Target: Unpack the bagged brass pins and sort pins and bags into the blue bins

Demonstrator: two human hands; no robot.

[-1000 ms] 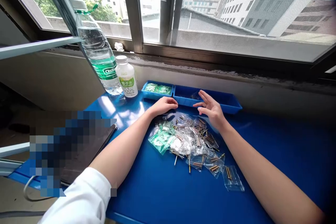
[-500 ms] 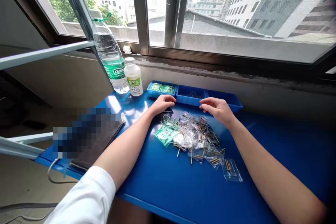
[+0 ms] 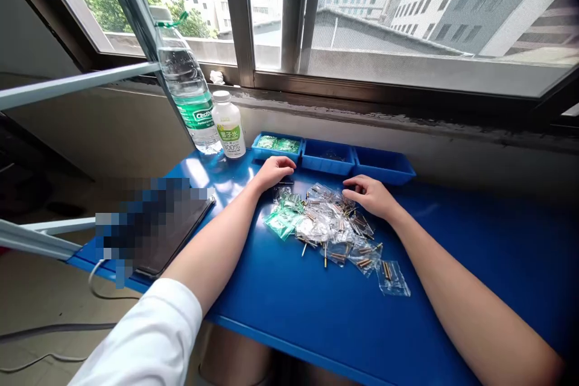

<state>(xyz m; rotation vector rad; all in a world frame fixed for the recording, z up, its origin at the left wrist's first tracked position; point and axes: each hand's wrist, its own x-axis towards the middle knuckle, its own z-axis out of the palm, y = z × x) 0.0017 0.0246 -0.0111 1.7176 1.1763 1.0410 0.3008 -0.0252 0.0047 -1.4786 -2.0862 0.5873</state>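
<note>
A pile of small clear plastic bags (image 3: pixel 332 223) with thin gold and dark metal pins lies on the blue table between my hands. Green packets (image 3: pixel 284 217) form its left side, and some loose pins stick out at the front. My left hand (image 3: pixel 275 172) hovers by the back left of the pile, in front of the left blue bin, its fingers loosely bent and thumb apart. At the right back edge of the pile is my right hand (image 3: pixel 370 196), thumb and fingers apart. I see nothing held in either hand.
Behind the pile stand three blue bins: the left bin (image 3: pixel 260 154) with green packets, the middle bin (image 3: pixel 319 163) with small dark items, and the right bin (image 3: pixel 389 176). A water bottle (image 3: pixel 185 78), white bottle (image 3: pixel 229 126) and dark, partly blurred tablet-like object (image 3: pixel 176 235) are leftward.
My right hand has come down from in front of the right bin toward the pile's edge. The left hand has hardly moved. The view has shifted slightly.
</note>
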